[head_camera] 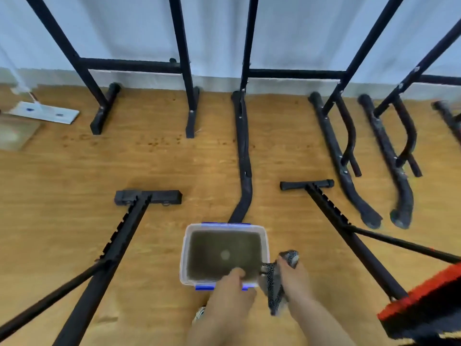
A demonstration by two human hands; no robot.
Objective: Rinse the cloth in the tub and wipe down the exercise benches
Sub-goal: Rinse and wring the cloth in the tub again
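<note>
Low in the centre of the frame a clear tub (pixel 185 255) with blue clips sits on the wooden floor (pixel 74 166), filled with murky brown water. The left hand (pixel 230 293) reaches over the tub's near rim, fingers (pixel 237 272) curled loosely with the tips at or just above the water; they grip nothing. Just right of it, the right hand (pixel 295 283) has its fingers closed around a black-and-white patterned cloth (pixel 274 288), which bunches above the knuckles and hangs down between the two hands, beside the tub's near right corner. Whether the cloth touches the rim is hard to tell.

A bench (pixel 421 303) with a red-edged black pad shows at the lower right, its black frame running up toward the centre. Another black frame (pixel 119 236) slants up from the lower left. Black racks (pixel 184 66) stand along the pale wall at the top, and a flat white mop head (pixel 42 112) lies at the upper left.
</note>
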